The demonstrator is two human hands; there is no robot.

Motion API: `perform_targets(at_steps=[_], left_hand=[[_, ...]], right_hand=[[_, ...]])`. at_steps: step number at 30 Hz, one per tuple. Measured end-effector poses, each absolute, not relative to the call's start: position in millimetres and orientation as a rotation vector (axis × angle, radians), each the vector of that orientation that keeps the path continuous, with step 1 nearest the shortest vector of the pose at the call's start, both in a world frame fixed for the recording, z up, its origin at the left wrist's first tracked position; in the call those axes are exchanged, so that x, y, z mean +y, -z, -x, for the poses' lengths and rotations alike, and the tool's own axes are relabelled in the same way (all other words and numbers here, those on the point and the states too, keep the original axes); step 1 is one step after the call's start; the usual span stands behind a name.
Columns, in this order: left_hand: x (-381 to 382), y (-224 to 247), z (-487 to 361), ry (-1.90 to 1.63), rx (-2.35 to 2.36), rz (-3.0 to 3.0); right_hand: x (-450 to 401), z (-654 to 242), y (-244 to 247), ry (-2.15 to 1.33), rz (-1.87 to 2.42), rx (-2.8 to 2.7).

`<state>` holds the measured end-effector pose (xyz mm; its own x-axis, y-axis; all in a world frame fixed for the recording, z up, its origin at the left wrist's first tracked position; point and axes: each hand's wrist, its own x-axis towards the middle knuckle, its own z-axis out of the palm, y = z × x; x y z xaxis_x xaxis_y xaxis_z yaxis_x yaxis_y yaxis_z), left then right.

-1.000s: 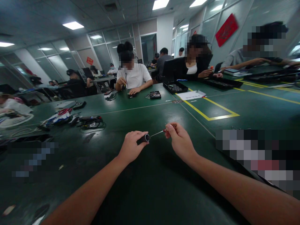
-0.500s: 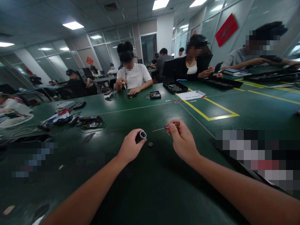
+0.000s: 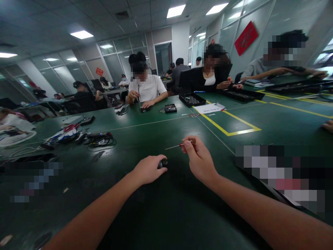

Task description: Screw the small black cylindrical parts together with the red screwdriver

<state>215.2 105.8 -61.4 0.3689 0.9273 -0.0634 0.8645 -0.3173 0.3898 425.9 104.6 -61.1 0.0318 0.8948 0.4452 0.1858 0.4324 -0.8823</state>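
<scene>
My left hand [image 3: 148, 169] is wrapped round a small black cylindrical part [image 3: 163, 163] with a shiny rim, low over the green table [image 3: 145, 215]. The small disc seen earlier beside this hand cannot be made out. My right hand [image 3: 199, 156] pinches the red handle of a thin screwdriver [image 3: 172, 147]. Its metal shaft points left, above and a little right of the black part, without touching it.
Tangled cables [image 3: 100, 139] lie at the left. Across the table a person in a white shirt [image 3: 148, 88] works. Black trays [image 3: 192, 99] and a paper sheet [image 3: 211, 108] lie farther back. A blurred-out object [image 3: 281, 173] is at the right.
My left hand has moved down and right, and the black part has tipped over from facing me. The small disc is no longer visible. My right hand has shifted slightly left with the screwdriver.
</scene>
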Motion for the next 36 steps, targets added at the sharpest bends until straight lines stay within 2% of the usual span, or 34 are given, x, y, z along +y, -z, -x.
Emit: perform_targets(at_steps=[8,17,29,36], left_hand=[[118.3,58.8,-210.9,-0.322,1.544,-2.079],[117.3,42.3,-158.7,-0.559,1.569,-1.687],[70.3,28.5,-63.1,-1.261,1.634,-0.919],[33.3,13.5,-29.4,-1.499,1.825,-0.632]], right_hand=[[104.6,-427.5,60.4,-0.765,1.022,-1.473],[106.7,-427.8,63.4,-0.778,1.031,-1.487],[109.2,-428.1,65.3,-0.793,1.053,-1.493],[111.5,-426.7,66.8,-0.784,1.067,-1.508]])
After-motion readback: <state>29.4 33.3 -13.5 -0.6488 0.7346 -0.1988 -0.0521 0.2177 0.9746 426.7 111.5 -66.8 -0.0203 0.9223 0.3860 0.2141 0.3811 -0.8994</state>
